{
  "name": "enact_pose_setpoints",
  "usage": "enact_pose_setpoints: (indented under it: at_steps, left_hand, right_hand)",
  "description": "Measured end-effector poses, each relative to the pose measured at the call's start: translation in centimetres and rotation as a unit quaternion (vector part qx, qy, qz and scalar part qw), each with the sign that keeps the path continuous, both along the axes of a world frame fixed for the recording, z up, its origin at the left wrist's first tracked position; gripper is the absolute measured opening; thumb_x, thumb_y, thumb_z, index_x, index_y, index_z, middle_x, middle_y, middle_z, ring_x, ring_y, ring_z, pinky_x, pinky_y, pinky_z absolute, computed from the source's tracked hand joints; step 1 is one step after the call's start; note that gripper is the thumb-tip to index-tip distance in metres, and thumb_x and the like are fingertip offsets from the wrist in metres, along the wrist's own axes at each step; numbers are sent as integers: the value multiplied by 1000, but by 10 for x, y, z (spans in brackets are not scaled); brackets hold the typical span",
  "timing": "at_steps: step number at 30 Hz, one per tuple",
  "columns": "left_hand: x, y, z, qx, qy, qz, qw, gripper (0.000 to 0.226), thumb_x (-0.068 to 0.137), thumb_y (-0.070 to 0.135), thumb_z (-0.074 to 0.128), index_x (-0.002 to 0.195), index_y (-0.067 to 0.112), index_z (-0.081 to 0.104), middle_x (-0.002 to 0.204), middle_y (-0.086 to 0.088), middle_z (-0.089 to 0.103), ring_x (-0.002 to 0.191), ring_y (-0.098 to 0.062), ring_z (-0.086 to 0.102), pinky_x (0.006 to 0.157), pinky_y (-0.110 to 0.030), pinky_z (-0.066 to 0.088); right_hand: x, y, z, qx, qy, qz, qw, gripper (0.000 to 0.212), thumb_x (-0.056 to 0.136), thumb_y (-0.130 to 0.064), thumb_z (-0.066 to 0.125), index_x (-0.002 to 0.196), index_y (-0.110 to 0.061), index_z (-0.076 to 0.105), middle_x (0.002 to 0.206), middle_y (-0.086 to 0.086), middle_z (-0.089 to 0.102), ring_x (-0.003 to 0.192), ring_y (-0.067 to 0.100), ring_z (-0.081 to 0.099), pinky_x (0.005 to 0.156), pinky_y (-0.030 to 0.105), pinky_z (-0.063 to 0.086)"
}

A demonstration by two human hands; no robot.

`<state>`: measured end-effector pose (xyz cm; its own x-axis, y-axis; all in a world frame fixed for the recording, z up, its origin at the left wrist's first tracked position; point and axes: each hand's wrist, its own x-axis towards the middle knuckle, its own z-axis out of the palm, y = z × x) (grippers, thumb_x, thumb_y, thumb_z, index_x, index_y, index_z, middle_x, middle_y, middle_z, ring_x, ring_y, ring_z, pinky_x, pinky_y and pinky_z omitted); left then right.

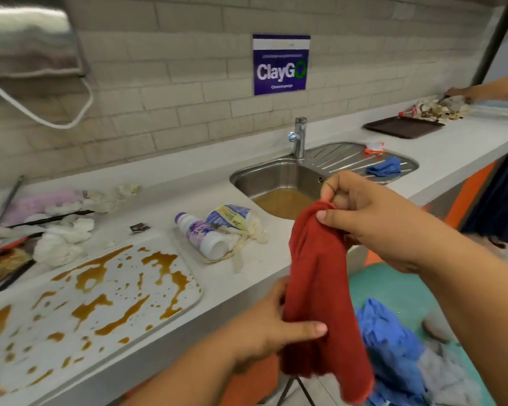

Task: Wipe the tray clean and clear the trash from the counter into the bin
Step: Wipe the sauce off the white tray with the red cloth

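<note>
A red cloth (317,276) hangs in front of the counter edge. My right hand (373,218) pinches its top corner, and my left hand (264,326) grips it lower down, thumb across the fabric. A white tray (106,288) smeared with brown sauce lies on the counter at the lower left. Beside the tray's far right corner lie a small white bottle with a purple label (201,234), a crushed paper cup (232,215) and crumpled napkins (247,241). More crumpled tissues (62,238) and wrappers (3,259) are piled at the far left.
A steel sink (276,177) holds brown water, with a tap (299,136) behind it and a blue cloth (384,167) on its drainer. A brown tray (405,127) and food scraps (434,108) sit far right, where another person's hand (458,93) works. Blue and grey cloths (393,341) lie below the counter.
</note>
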<state>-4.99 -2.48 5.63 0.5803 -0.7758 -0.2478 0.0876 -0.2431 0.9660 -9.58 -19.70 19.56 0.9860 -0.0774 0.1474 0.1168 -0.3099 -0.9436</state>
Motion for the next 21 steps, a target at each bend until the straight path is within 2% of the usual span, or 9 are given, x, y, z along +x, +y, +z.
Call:
enact_pose_setpoints:
  at_steps: [2, 4, 7, 9, 11, 13, 15, 18, 21]
  left_hand:
    - [-1, 25, -3, 30, -13, 54, 998, 49, 74, 35, 70, 120, 29, 55, 116, -3, 67, 108, -25, 63, 96, -52, 48]
    - [-1, 54, 0, 62, -18, 120, 991, 31, 76, 35, 64, 107, 31, 64, 106, -8, 70, 103, -32, 64, 92, -54, 47]
    - [0, 92, 4, 62, 5, 212, 975, 13, 79, 31, 65, 91, 31, 66, 97, -11, 71, 97, -33, 66, 90, -54, 51]
    - [-4, 111, 8, 22, 39, 242, 969, 15, 85, 22, 63, 100, 24, 65, 102, -14, 70, 100, -31, 66, 93, -54, 50]
    - [-10, 128, 13, -53, 95, 253, 961, 24, 90, 10, 55, 113, 12, 61, 108, -17, 69, 102, -30, 66, 95, -48, 50]
    - [-16, 146, 18, -108, 138, 263, 949, 26, 92, 5, 50, 117, 6, 59, 110, -19, 67, 105, -30, 65, 93, -41, 51]
    - [-19, 168, 19, -113, 135, 269, 947, 25, 94, 8, 49, 116, 8, 60, 112, -17, 67, 107, -28, 64, 92, -37, 52]
    - [-17, 208, 7, 14, -47, 311, 949, 18, 93, 23, 56, 109, 22, 62, 111, 3, 67, 101, -10, 64, 88, -30, 53]
    - [-8, 267, -15, 155, -293, 412, 849, 20, 89, 29, 61, 108, 34, 60, 113, 21, 55, 107, -4, 54, 85, -18, 45]
  right_hand:
    - [2, 13, -18, -49, 1, -19, 999, 21, 88, 4, 55, 90, -16, 51, 62, 2, 57, 53, 17, 55, 49, 31, 46]
    - [2, 24, -42, -173, 19, -33, 984, 27, 84, -1, 58, 86, -28, 56, 77, -2, 63, 64, 16, 60, 61, 37, 51]
    - [1, 52, -78, -257, 36, 59, 964, 33, 83, -22, 70, 99, -47, 57, 112, -16, 51, 100, -6, 53, 86, 18, 45]
    - [-1, 86, -106, -166, 68, 146, 973, 54, 80, -37, 73, 123, -54, 44, 135, -22, 34, 120, -18, 34, 98, 10, 37]
    - [-3, 122, -135, -57, 69, 184, 979, 77, 74, -43, 77, 134, -56, 32, 145, -22, 26, 133, -10, 28, 108, 21, 35]
    - [-6, 155, -159, -12, 24, 159, 987, 76, 75, -37, 77, 135, -55, 32, 143, -21, 38, 132, -3, 38, 107, 22, 38]
    - [-6, 178, -168, 32, 3, 97, 995, 58, 85, -20, 70, 129, -48, 46, 127, -22, 56, 120, -1, 52, 95, 17, 46]
    - [3, 195, -166, 57, 32, 54, 996, 42, 92, -5, 57, 116, -39, 58, 108, -13, 68, 97, 11, 67, 78, 26, 56]
    - [20, 194, -153, 45, 35, 3, 998, 38, 94, -7, 54, 108, -42, 60, 100, -7, 70, 84, 10, 68, 71, 25, 57]
